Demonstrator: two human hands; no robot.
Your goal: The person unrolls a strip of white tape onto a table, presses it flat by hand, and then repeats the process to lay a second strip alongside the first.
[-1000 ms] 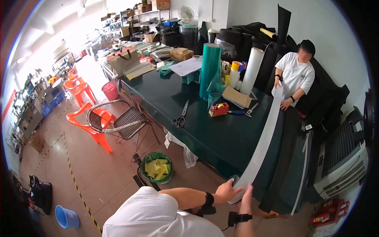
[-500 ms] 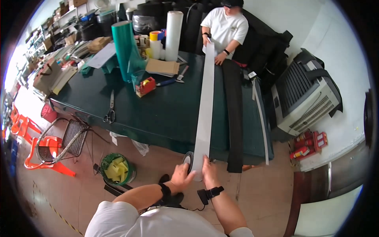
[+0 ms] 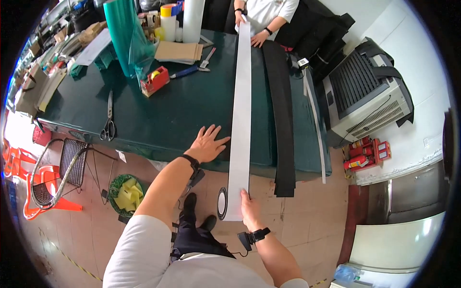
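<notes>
A long white strip (image 3: 240, 96) runs lengthwise over the dark green table (image 3: 187, 110) and past its near edge to a roll (image 3: 222, 203) with a dark rim and pale core. My right hand (image 3: 250, 209) grips the strip and roll from the right, thumb on the white face; its other fingers are hidden underneath. My left hand (image 3: 207, 145) lies flat with fingers spread on the table edge, just left of the strip. At the far end a co-worker's hand (image 3: 239, 18) holds the strip, and their other hand (image 3: 260, 38) rests beside it.
Right of the white strip lies a black strip (image 3: 282, 115), overhanging the near edge. Scissors (image 3: 109, 117), a red tape dispenser (image 3: 155, 81) and a green film roll (image 3: 120, 38) stand or lie leftward. Below are a bin (image 3: 126, 194) and chair (image 3: 72, 163).
My left hand has let go of the roll and moved forward onto the table edge. My right hand keeps its hold. The view has tilted downward and shifted.
</notes>
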